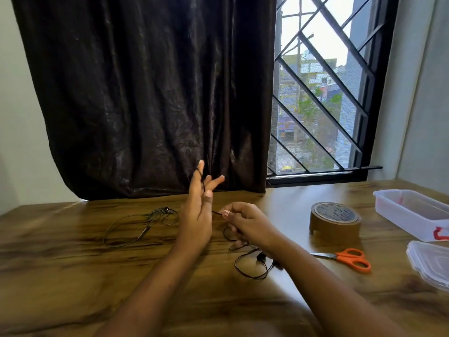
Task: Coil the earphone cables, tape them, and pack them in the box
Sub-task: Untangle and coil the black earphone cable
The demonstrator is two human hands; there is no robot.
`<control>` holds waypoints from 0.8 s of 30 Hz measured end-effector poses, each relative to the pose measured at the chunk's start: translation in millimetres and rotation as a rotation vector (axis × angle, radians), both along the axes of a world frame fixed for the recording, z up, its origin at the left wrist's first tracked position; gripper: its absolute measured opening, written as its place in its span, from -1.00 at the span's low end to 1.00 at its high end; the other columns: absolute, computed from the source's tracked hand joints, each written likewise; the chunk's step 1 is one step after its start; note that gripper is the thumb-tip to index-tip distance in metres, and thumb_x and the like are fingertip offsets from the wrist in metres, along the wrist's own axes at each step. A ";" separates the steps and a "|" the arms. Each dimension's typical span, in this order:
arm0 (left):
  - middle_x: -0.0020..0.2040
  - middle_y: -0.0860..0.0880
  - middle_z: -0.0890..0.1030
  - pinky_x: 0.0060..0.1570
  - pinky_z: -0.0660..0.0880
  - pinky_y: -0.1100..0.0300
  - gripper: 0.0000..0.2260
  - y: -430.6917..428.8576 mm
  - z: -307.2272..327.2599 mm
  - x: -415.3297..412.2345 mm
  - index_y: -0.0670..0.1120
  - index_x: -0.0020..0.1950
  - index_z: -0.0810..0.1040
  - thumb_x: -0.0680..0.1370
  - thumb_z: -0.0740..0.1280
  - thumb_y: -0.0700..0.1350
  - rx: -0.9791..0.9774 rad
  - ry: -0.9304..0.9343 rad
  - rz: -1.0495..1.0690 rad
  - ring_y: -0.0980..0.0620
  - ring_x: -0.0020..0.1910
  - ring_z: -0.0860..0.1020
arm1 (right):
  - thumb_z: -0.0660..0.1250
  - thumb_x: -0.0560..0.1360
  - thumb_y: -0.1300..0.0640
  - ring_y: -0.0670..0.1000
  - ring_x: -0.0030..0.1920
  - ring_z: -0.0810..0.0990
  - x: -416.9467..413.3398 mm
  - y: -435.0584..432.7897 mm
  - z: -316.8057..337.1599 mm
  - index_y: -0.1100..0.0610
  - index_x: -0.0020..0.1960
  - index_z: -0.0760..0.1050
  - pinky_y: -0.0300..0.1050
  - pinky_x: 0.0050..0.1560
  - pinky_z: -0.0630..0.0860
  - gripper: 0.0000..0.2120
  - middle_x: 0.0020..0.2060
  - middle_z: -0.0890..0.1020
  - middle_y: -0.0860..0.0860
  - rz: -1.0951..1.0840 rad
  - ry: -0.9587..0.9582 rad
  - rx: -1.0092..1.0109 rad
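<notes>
Fingers (pixel 201 167) of the left hand (pixel 196 215) stand straight, earphone cable (pixel 260 257) looped over them; right hand (pixel 245 222) pinches it; box (pixel 410 211) by desk's (pixel 73 276) right edge.

Left hand (pixel 197 215) upright, fingers (pixel 200 169) spread; right hand (pixel 247 223) curled, pinch on the cable (pixel 216 213).

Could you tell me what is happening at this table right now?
A person is coiling a thin black earphone cable: it loops round the raised, straight fingers of the left hand, while the right hand pinches it in a fingertip grip; the rest trails on the wooden table. A second, greyish earphone cable lies loose to the left. The brown tape roll, orange-handled scissors, clear plastic box and its lid sit untouched on the right.
</notes>
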State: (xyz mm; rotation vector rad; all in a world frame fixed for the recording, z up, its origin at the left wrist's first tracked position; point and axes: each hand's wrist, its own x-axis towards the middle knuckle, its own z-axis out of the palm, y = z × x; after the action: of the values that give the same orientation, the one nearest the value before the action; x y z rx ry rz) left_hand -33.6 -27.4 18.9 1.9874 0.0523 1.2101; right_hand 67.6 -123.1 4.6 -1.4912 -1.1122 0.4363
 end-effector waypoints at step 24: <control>-0.54 0.02 0.32 -0.31 0.59 0.14 -0.68 9.1 22.8 -14.5 -0.12 0.34 0.43 0.62 0.06 -0.13 -0.872 0.067 -0.644 0.06 -0.50 0.50 | 0.17 0.61 0.05 -0.06 -0.27 0.52 5.6 -0.2 -5.1 -0.07 -0.23 0.46 -0.16 -0.23 0.46 -0.75 -0.30 0.54 -0.11 -0.257 -0.391 -0.125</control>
State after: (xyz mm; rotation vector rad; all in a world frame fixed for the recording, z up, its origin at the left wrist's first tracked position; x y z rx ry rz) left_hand -48.2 -18.2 41.7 1.1297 -0.0256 0.5426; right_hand 73.2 -123.4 -0.5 -1.8547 -1.1870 0.0340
